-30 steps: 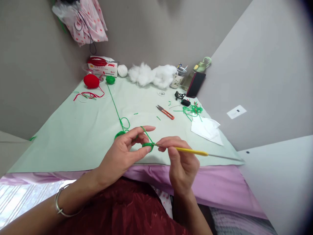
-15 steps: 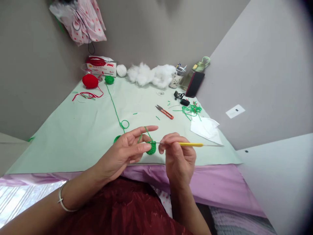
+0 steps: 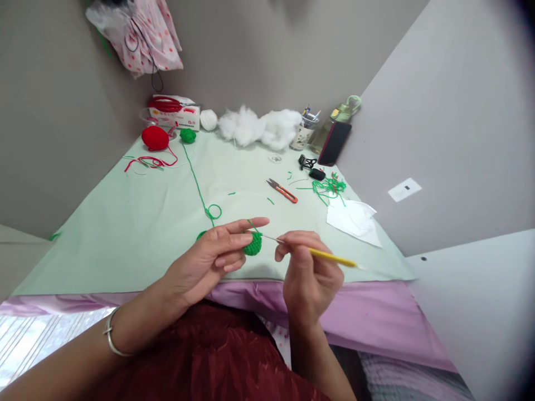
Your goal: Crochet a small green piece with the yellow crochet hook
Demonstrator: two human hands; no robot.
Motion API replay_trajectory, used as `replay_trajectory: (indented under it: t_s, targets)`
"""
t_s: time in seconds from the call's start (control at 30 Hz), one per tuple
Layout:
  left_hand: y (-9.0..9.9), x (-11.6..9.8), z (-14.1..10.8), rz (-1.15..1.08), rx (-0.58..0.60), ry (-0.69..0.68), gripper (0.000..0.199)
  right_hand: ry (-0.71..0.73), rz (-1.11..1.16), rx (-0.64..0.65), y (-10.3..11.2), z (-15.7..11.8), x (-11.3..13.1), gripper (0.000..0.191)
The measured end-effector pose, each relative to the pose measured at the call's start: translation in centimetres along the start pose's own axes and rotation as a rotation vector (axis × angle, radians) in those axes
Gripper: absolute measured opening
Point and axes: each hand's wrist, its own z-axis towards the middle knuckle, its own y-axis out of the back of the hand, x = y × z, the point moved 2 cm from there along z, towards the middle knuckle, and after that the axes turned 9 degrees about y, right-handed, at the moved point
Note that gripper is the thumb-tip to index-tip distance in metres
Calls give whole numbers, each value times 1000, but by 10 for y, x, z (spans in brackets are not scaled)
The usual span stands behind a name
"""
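Between the thumb and fingers of my left hand (image 3: 209, 256) is a small green crochet piece (image 3: 253, 245), with a strand of green yarn looped over the stretched index finger. My right hand (image 3: 311, 273) grips a crochet hook (image 3: 332, 257) with a yellow handle; its thin metal tip meets the top edge of the piece. From the green yarn ball (image 3: 188, 135) a strand runs down the table, curls into a loop and passes behind my left hand. Part of another green item (image 3: 201, 235) shows behind that hand, mostly hidden.
Orange thread snips (image 3: 282, 190) lie mid-table. At the back stand a red yarn ball (image 3: 155, 138), white stuffing (image 3: 259, 128), a pen cup (image 3: 304, 132) and a bottle with a phone (image 3: 335, 143) leaning on it. Green yarn scraps (image 3: 330, 187) and a white sheet (image 3: 353, 220) lie on the right.
The crochet piece has tipped and shifted slightly left in my left hand, whose thumb now lies flatter. The hook's handle end has swung downward to the right.
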Motion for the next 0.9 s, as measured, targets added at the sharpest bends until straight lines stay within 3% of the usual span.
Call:
replay_trajectory:
  t_s: [0.1, 0.23, 0.47, 0.7, 0.9]
  targets:
    - [0, 1, 0, 84, -19, -71, 29, -183, 233, 7, -5, 4, -3, 20]
    - [2, 6, -1, 273, -3, -157, 31, -226, 224, 77, -5, 2, -5, 14]
    - [8, 3, -5, 377, -26, -182, 36, -484, 475, -24, -1, 6, -7, 16]
    - [4, 0, -7, 497, -90, -209, 38, -353, 453, 86, 3, 8, -8, 18]
    - [1, -2, -11, 752, -215, -387, 34, -113, 159, 235, 12, 7, 2, 21]
